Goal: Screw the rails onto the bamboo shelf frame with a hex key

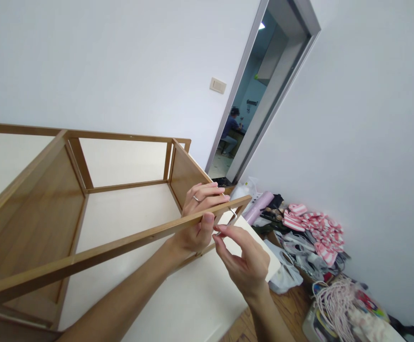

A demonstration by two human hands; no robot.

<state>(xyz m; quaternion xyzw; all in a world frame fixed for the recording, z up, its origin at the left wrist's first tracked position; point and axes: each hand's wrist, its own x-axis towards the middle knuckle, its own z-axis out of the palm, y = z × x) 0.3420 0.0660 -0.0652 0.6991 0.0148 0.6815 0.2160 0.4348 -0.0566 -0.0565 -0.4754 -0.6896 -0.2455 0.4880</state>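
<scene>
On the left, we are seeing the wooden frame (50, 209), which is resting on the white top (207, 285). It is looking stiff and hard, and we are guessing it is heavy. We are thinking its thick bars are better to grab than its flat panels. Farther right, our left hand (196, 204) is holding the frame near the right end of its front bar (121, 247): the thumb is pressing the near side and the fingers are curling over behind. Next, we are finding the bent metal key (232, 221), with its short end poking at the bar near the corner. It is seeming light, hard and maybe slippery, so we are liking its far tip as the holding place. Our right hand (247, 259) is pinching it there, finger and thumb close together.
</scene>
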